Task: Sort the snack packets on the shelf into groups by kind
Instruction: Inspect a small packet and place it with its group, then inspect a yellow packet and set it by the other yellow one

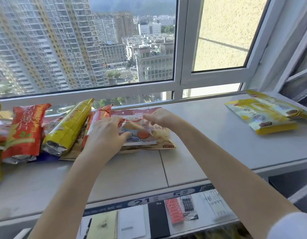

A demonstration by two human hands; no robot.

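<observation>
While gripping the white packet (pixel 138 133) with both hands' fingers (pixel 121 135) near shelf's (pixel 209 135) back edge, risking toppling leaning bags (pixel 66 126) alongside.

The shelf (pixel 192 135) looks smooth, matt and pale grey; the red packet (pixel 25 130) and yellow packet (pixel 68 126) near its left edge are glossy, crinkled film with silvery foil ends; two yellow packets (pixel 263 116) at the right corner shine likewise.

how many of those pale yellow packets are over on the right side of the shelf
2: one pale yellow packet lies nearer, the other lies behind it, partly overlapping, toward the window corner. None seems hidden there.
</observation>
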